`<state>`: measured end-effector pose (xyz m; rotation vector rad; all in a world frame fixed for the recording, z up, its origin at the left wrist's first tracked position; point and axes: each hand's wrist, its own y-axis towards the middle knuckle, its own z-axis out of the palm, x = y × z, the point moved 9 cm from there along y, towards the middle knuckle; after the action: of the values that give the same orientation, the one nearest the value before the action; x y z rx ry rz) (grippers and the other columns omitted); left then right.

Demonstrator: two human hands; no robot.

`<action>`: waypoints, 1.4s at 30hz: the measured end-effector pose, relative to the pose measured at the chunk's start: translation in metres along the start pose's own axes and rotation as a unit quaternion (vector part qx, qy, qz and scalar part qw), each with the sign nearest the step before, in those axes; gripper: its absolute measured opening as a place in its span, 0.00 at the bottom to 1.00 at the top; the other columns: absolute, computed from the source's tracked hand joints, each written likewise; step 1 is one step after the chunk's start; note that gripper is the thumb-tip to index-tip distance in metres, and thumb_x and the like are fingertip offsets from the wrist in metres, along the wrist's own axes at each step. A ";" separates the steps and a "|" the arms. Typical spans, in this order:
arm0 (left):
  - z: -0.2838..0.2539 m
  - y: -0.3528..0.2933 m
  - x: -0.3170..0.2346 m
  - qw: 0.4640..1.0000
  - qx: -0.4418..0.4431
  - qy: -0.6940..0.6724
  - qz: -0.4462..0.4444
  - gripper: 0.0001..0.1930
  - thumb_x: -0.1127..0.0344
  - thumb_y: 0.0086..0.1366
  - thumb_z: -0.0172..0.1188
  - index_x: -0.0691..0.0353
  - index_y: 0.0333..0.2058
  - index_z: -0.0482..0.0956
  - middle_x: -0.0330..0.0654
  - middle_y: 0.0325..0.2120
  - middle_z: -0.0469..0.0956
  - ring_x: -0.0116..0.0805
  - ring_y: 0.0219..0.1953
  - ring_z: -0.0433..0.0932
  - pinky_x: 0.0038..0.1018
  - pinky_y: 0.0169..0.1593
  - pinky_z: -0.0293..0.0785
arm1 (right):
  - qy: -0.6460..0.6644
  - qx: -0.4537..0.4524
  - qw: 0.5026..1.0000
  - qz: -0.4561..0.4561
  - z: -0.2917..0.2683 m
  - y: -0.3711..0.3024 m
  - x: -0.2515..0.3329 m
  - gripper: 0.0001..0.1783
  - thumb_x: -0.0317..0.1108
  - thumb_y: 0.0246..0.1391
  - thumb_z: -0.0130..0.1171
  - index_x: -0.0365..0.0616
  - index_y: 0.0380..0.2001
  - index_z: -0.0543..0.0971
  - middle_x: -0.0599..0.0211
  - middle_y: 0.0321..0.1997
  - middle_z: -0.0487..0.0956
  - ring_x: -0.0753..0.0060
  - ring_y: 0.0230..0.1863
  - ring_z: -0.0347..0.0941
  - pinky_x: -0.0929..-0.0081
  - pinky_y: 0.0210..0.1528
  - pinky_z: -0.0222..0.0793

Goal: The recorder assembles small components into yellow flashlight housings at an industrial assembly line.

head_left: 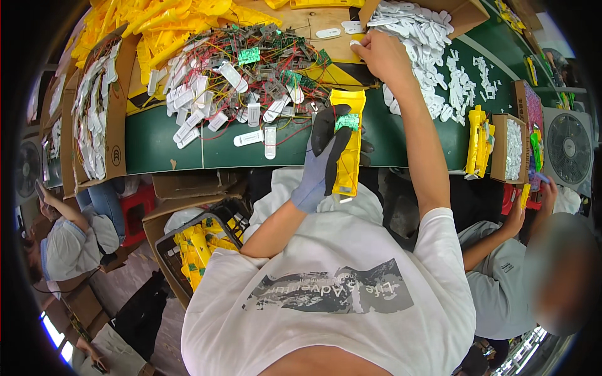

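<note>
My left hand (326, 147), in a grey glove with black fingers, is closed around a long yellow plastic casing (348, 164). Against the casing's upper part, under the gloved thumb and fingers, sits a small green circuit board (347, 123). My bare right hand (381, 55) stretches to the far side of the bench, by a heap of white plastic pieces (417, 37). Its fingertips are pinched together on a small white plastic piece (355, 43), mostly hidden by them. A few flat white pieces (328, 33) lie just left of that hand.
A tangled heap of wired circuit boards and white parts (251, 81) covers the green bench (219, 153) at left. Behind it are yellow casings (163, 25). Cardboard boxes (116, 119) flank the bench. A co-worker (501, 269) sits at right, near a fan (569, 145).
</note>
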<state>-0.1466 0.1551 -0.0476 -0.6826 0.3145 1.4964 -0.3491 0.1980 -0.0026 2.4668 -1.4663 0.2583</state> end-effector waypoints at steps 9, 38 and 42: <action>-0.018 0.012 -0.008 0.996 -0.059 0.072 0.007 0.13 0.66 0.63 0.52 0.59 0.45 0.65 0.41 0.28 0.72 0.27 0.22 0.74 0.23 0.24 0.74 | 0.584 0.070 0.806 0.068 -0.003 -0.088 0.010 0.08 0.30 0.55 0.52 0.38 0.36 0.70 0.69 0.21 0.73 0.83 0.19 0.65 0.85 0.23 0.63; -0.017 0.017 -0.028 0.876 -0.063 0.434 0.201 0.13 0.76 0.55 0.51 0.64 0.41 0.69 0.41 0.32 0.70 0.27 0.33 0.69 0.23 0.39 0.67 | 0.621 0.104 0.776 0.044 0.028 -0.144 0.024 0.06 0.24 0.49 0.56 0.41 0.31 0.70 0.77 0.24 0.70 0.90 0.25 0.61 0.89 0.29 0.58; -0.026 0.027 -0.022 0.921 -0.048 0.355 0.155 0.12 0.76 0.57 0.51 0.64 0.41 0.69 0.41 0.32 0.70 0.25 0.34 0.68 0.23 0.39 0.67 | 0.654 0.089 0.748 0.069 0.031 -0.145 0.023 0.10 0.22 0.47 0.57 0.40 0.35 0.71 0.74 0.26 0.73 0.89 0.28 0.65 0.88 0.32 0.62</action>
<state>-0.1691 0.1203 -0.0602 -1.2976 0.9431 1.5193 -0.2098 0.2355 -0.0451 1.4365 -0.8908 1.7547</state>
